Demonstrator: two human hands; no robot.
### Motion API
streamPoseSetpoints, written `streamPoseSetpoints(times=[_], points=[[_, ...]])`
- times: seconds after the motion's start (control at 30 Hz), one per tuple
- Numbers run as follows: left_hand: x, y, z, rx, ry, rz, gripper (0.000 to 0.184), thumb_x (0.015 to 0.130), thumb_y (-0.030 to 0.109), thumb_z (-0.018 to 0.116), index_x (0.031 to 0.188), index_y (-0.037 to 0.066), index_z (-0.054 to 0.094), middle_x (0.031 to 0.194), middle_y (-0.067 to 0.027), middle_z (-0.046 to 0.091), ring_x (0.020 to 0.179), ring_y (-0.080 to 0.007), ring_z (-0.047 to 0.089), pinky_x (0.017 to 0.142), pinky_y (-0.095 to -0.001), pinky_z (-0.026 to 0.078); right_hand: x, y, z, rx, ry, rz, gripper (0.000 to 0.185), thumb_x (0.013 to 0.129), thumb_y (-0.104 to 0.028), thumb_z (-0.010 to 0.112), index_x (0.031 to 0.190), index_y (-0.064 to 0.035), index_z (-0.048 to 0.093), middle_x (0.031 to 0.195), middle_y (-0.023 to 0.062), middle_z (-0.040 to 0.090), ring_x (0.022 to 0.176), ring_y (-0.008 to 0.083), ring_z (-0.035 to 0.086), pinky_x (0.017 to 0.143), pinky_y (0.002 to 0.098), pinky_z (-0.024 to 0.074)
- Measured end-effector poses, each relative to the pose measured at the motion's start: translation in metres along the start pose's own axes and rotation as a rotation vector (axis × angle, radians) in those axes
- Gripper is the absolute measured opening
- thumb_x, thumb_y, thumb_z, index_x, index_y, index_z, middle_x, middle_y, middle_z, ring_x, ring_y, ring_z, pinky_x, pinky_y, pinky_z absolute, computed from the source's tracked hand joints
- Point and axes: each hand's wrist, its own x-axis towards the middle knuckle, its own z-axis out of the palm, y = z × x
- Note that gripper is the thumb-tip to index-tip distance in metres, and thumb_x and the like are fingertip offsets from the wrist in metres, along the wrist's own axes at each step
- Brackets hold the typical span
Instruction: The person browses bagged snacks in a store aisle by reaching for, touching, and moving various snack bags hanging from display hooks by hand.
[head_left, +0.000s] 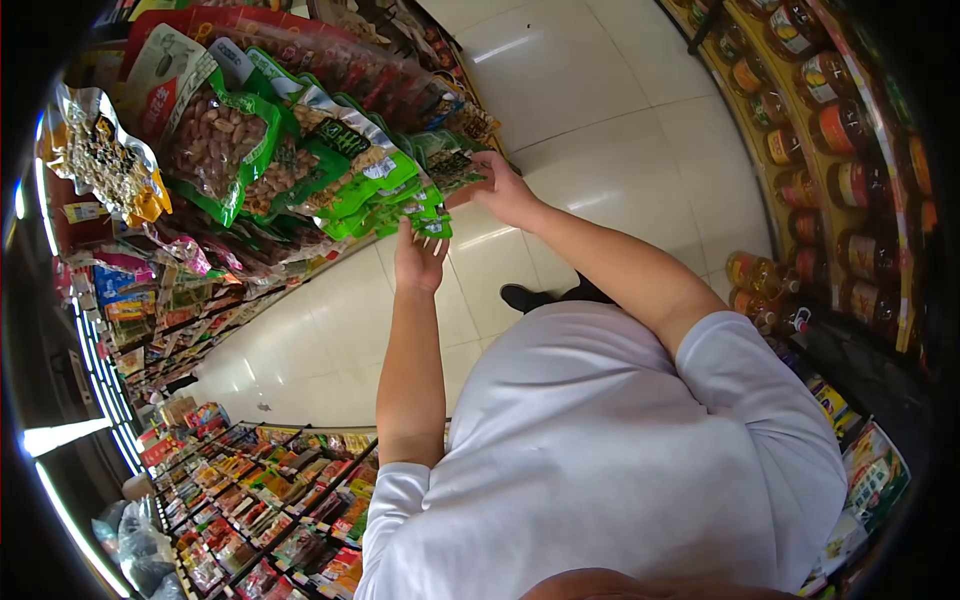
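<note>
Green-edged plastic bags of snacks (375,190) hang overlapping from the rack. My left hand (418,262) is at their bottom edge, palm turned up, thumb raised and fingers apart, touching or nearly touching the lowest green corners. To its right, my right hand (508,195) has its thumb and fingers around the edge of a darker green snack bag (447,160); part of its fingers is hidden by the bag. A clear-fronted bag of peanuts (215,145) with a green border hangs further left, beside a bag of mixed pale and dark pieces (105,155).
Shelves of bottles and jars (845,130) line the right side, with oil bottles (755,275) standing low at their end. Racks of packaged goods (270,500) fill the lower left. Pale floor tiles (600,110) run between the shelves.
</note>
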Motion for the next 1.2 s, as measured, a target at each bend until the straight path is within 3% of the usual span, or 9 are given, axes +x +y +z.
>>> streamPoseSetpoints(times=[0.07, 0.27, 0.47, 0.57, 0.6, 0.8, 0.9, 1.1, 1.2], points=[[-0.001, 0.001, -0.002, 0.006, -0.004, -0.011, 0.066, 0.101, 0.055, 0.059, 0.146, 0.009, 0.044, 0.148, -0.0099, 0.044, 0.133, -0.0259, 0.047, 0.113, -0.0465, 0.037, 0.004, 0.011, 0.002, 0.025, 0.005, -0.031, 0.066, 0.082, -0.007, 0.069, 0.143, -0.0039, 0.045, 0.147, 0.0178, 0.048, 0.133, 0.0362, 0.052, 0.107, 0.0429, 0.0458], [0.001, 0.002, -0.005, 0.017, -0.012, -0.013, 0.066, 0.100, 0.054, 0.060, 0.146, 0.009, 0.043, 0.147, -0.0116, 0.044, 0.131, -0.0275, 0.048, 0.112, -0.0467, 0.039, 0.000, 0.008, 0.008, -0.422, 0.056, -0.131, 0.081, 0.081, -0.010, 0.071, 0.153, -0.0032, 0.034, 0.145, 0.0227, 0.049, 0.134, 0.0380, 0.051, 0.111, 0.0466, 0.0427], [0.007, 0.002, -0.011, 0.058, -0.031, -0.004, 0.065, 0.099, 0.056, 0.060, 0.144, 0.011, 0.043, 0.148, -0.0138, 0.042, 0.133, -0.0331, 0.048, 0.113, -0.0485, 0.039, -0.037, 0.005, 0.024, -0.229, -0.040, 0.058, 0.071, 0.080, -0.008, 0.069, 0.146, -0.0048, 0.043, 0.145, 0.0212, 0.048, 0.137, 0.0377, 0.046, 0.116, 0.0457, 0.0378], [0.011, 0.001, -0.013, 0.047, -0.039, 0.004, 0.067, 0.101, 0.055, 0.058, 0.147, 0.010, 0.040, 0.150, -0.0148, 0.040, 0.132, -0.0354, 0.048, 0.113, -0.0486, 0.040, -0.047, 0.013, 0.027, -0.391, -0.157, -0.146, 0.069, 0.079, -0.005, 0.069, 0.144, -0.0063, 0.045, 0.148, 0.0209, 0.045, 0.140, 0.0363, 0.043, 0.117, 0.0436, 0.0366], [0.013, 0.000, -0.013, 0.037, -0.042, 0.012, 0.069, 0.102, 0.054, 0.058, 0.149, 0.009, 0.037, 0.151, -0.0150, 0.039, 0.132, -0.0357, 0.048, 0.113, -0.0485, 0.039, -0.047, 0.012, 0.027, -0.362, -0.156, -0.140, 0.068, 0.078, -0.002, 0.069, 0.142, -0.0128, 0.051, 0.150, 0.0213, 0.041, 0.143, 0.0375, 0.039, 0.119, 0.0445, 0.0353], [0.011, 0.000, -0.010, 0.028, -0.060, 0.007, 0.071, 0.103, 0.052, 0.056, 0.153, 0.008, 0.033, 0.153, -0.0147, 0.035, 0.134, -0.0361, 0.047, 0.113, -0.0482, 0.039, -0.040, 0.007, 0.018, -0.507, -0.048, -0.115, 0.058, 0.077, -0.001, 0.070, 0.131, -0.0199, 0.063, 0.160, 0.0249, 0.029, 0.151, 0.0470, 0.025, 0.123, 0.0509, 0.0280], [0.010, 0.000, -0.007, 0.018, -0.077, 0.004, 0.071, 0.103, 0.052, 0.056, 0.154, 0.008, 0.032, 0.153, -0.0140, 0.035, 0.135, -0.0360, 0.046, 0.113, -0.0482, 0.039, -0.033, 0.013, 0.016, -0.500, -0.014, -0.169, 0.054, 0.078, -0.002, 0.070, 0.129, -0.0177, 0.064, 0.164, 0.0257, 0.023, 0.154, 0.0473, 0.019, 0.123, 0.0515, 0.0267], [0.011, -0.001, -0.007, 0.020, -0.071, 0.010, 0.072, 0.103, 0.052, 0.056, 0.155, 0.009, 0.031, 0.154, -0.0140, 0.034, 0.135, -0.0359, 0.046, 0.112, -0.0478, 0.040, -0.023, 0.013, 0.013, -0.368, -0.206, -0.166, 0.047, 0.078, -0.003, 0.068, 0.124, -0.0130, 0.068, 0.166, 0.0264, 0.019, 0.154, 0.0479, 0.017, 0.123, 0.0519, 0.0270], [0.011, -0.001, -0.008, 0.024, -0.072, 0.010, 0.073, 0.103, 0.052, 0.057, 0.156, 0.009, 0.030, 0.154, -0.0142, 0.034, 0.135, -0.0360, 0.046, 0.112, -0.0478, 0.040, -0.034, 0.012, 0.014, -0.339, -0.106, -0.104, 0.047, 0.079, -0.003, 0.068, 0.125, -0.0117, 0.067, 0.166, 0.0267, 0.016, 0.154, 0.0467, 0.018, 0.123, 0.0501, 0.0276]])
